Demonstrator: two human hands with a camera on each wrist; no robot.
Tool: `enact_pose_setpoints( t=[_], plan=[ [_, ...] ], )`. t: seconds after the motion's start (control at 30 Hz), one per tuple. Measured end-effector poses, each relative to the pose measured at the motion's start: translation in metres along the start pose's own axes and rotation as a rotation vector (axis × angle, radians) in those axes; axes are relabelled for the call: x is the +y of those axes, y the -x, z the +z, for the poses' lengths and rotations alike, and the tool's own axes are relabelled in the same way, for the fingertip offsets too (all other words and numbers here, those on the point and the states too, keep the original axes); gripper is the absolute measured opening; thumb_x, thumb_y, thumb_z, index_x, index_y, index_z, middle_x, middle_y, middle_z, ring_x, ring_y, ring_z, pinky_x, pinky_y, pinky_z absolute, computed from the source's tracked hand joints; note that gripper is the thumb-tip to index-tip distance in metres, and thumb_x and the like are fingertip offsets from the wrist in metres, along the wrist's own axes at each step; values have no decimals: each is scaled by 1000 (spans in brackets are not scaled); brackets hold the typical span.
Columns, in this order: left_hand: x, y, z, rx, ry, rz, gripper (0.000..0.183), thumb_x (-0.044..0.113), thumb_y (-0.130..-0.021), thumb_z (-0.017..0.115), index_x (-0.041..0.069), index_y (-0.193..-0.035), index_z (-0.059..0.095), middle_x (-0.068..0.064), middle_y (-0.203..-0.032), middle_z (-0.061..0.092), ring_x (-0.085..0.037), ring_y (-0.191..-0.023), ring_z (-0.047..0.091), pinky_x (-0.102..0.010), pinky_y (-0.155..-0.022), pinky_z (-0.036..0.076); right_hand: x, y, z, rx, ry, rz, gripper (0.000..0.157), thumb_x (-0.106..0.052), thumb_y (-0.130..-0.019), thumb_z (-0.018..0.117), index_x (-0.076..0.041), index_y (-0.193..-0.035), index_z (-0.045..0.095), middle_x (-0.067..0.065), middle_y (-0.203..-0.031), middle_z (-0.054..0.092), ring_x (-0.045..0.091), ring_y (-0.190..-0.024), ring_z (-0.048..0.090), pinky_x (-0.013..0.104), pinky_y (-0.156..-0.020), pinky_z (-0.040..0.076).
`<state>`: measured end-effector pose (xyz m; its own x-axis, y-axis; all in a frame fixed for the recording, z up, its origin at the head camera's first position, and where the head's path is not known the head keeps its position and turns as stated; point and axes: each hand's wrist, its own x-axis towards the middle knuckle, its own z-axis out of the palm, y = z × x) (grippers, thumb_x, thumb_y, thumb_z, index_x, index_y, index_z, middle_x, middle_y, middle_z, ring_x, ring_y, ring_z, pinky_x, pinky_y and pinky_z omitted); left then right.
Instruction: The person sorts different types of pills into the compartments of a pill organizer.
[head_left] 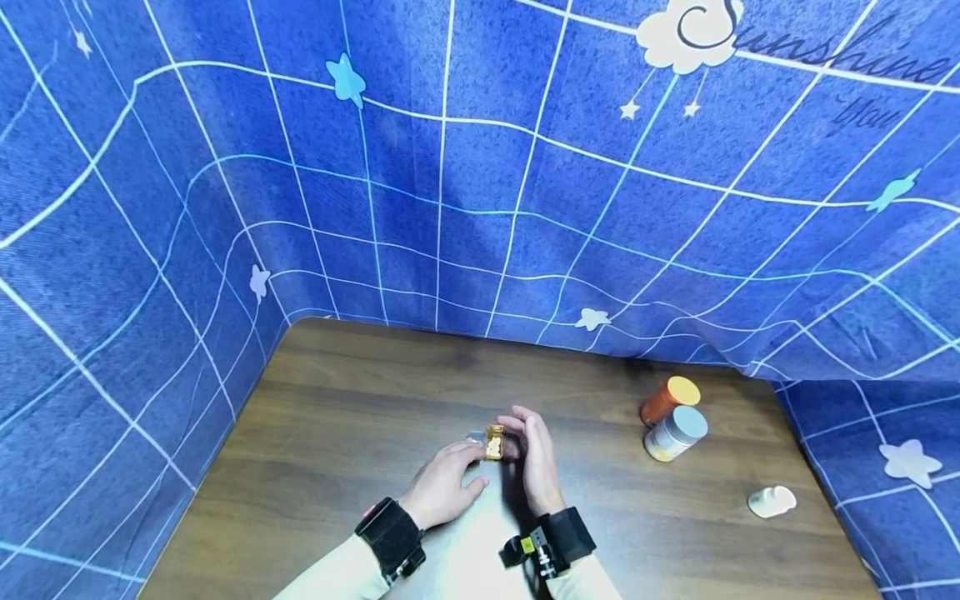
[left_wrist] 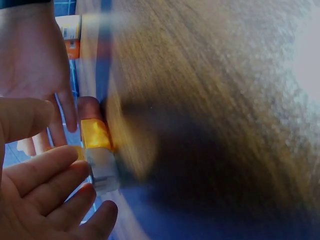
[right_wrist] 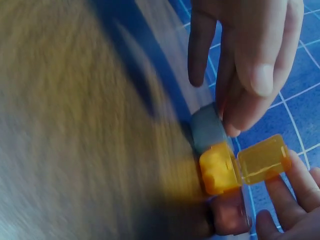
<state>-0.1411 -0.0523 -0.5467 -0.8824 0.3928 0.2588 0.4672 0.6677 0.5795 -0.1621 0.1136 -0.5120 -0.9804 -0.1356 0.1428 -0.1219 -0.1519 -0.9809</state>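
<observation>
Between the two hands, on the wooden table, lies a small pill organizer point(head_left: 493, 444) with a grey compartment point(right_wrist: 208, 128), an orange compartment point(right_wrist: 219, 169) and a reddish compartment point(right_wrist: 231, 214) in a row. Its orange lid point(right_wrist: 263, 159) stands raised, and pale contents show inside that compartment in the head view. The left hand point(head_left: 448, 483) reaches over the grey end, its fingertips right at the box. Beside the reddish end is the right hand point(head_left: 540, 463), fingers extended, with a fingertip at the edge of the raised lid in the right wrist view.
To the right on the table point(head_left: 337, 392) stand an orange bottle with a yellow-orange cap point(head_left: 667, 400) and a white bottle with a grey lid point(head_left: 675, 433), close together. A small white bottle point(head_left: 771, 502) lies farther right. A blue patterned curtain point(head_left: 480, 183) surrounds the table's far edge and sides.
</observation>
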Motion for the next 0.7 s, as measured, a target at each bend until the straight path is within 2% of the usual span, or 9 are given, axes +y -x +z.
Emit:
enact_pose_setpoints(
  t=[0.13,0.23,0.33,0.47,0.7],
  plan=[
    [-1,0,0,-5,-5,0,36,22,-79,64,7,-111,58,-9,-115,59,-19,-113,43,-40,-96,38,-1,6,4,18,-1,-39,39,-19,-99,19,9,-121,36,40,-108,49,48,-102,44,47,-84,43],
    [-2,0,0,-16,-6,-18,36,23,-79,64,8,-111,58,-8,-115,59,-18,-114,42,-39,-97,37,2,8,6,4,-1,-57,37,-18,-99,21,8,-118,38,42,-106,48,50,-97,46,40,-78,46],
    [-3,0,1,-19,-10,-25,36,24,-79,64,9,-111,58,-7,-116,59,-18,-115,41,-39,-97,37,5,10,6,2,34,-72,35,-17,-99,23,8,-117,40,41,-104,50,50,-93,49,47,-77,46],
    [-3,0,1,-15,-14,-16,34,24,-79,64,8,-109,58,-7,-114,59,-18,-114,42,-38,-97,37,9,13,6,10,88,-76,35,-15,-98,27,12,-116,40,39,-102,52,47,-91,51,61,-83,38],
    [-3,1,0,-10,-15,5,34,22,-78,64,9,-109,59,-6,-112,60,-18,-114,42,-38,-97,37,15,18,5,13,151,-33,36,-17,-98,32,12,-115,41,36,-102,54,41,-93,53,53,-88,39]
  ],
)
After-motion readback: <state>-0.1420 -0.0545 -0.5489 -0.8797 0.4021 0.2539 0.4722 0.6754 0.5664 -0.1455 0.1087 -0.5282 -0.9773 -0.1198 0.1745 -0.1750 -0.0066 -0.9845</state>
